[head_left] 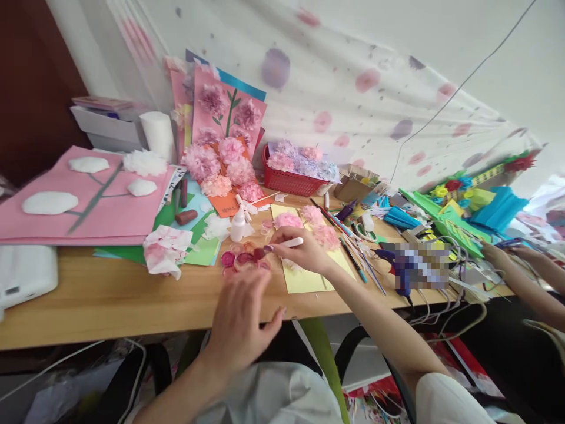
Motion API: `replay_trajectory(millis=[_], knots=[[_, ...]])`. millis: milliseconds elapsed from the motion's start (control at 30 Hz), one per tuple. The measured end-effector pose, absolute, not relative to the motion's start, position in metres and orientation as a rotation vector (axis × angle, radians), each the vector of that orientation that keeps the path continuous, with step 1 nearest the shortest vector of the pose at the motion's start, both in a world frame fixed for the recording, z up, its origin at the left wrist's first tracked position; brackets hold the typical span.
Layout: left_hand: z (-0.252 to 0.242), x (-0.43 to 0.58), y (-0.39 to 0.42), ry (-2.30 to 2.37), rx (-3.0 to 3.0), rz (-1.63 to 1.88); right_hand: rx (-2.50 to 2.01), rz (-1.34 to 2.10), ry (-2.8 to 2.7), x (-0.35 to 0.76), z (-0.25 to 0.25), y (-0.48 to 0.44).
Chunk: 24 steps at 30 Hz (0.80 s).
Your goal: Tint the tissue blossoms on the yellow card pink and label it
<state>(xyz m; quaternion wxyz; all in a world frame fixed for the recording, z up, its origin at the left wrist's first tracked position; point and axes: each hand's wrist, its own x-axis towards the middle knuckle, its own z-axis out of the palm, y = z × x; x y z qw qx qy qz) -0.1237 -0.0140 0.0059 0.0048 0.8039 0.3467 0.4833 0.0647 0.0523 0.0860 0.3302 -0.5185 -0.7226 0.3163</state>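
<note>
White-handled brush nearly crosswise, tip pointing left toward paint cups, right hand pinching it, left hand loosely spread

Bright, diffuse light, far right washed out, deep shadow under the table. Left hand is slightly motion-blurred. Wide-angle lens stretches the edges; pixelated block sits right of centre.

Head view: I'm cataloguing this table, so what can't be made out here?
All in the head view:
Paint pots: near edge partly hidden by the left hand, whose fingers are blurred.
Blue tool: right part pixelated.
Writing on the orange paper: too small to read.
Co-worker's arms: cut off by the right edge.
</note>
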Motion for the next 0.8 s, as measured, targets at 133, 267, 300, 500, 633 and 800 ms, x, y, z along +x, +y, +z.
replay_trajectory(millis=[133, 267, 300, 500, 633, 800], knots=[[0.002, -0.143, 0.016, 1.454, 2.375, 1.432, -1.307, 0.708, -1.793, 0.042, 0.066, 0.069], [-0.008, -0.145, 0.033, 1.489, 2.351, 1.284, -1.326, 0.723, -1.896, 0.031, 0.054, 0.079], [-0.008, -0.145, 0.034, 1.494, 2.348, 1.255, -1.349, 0.727, -1.924, 0.030, 0.054, 0.080], [-0.006, -0.143, 0.034, 1.533, 2.335, 1.219, -1.459, 0.543, -2.009, 0.028, 0.060, 0.080], [-0.009, -0.144, 0.034, 1.521, 2.393, 1.206, -1.486, 0.497, -2.015, 0.029, 0.061, 0.081], [-0.012, -0.145, 0.035, 1.523, 2.442, 1.204, -1.532, 0.464, -2.057, 0.028, 0.065, 0.083]])
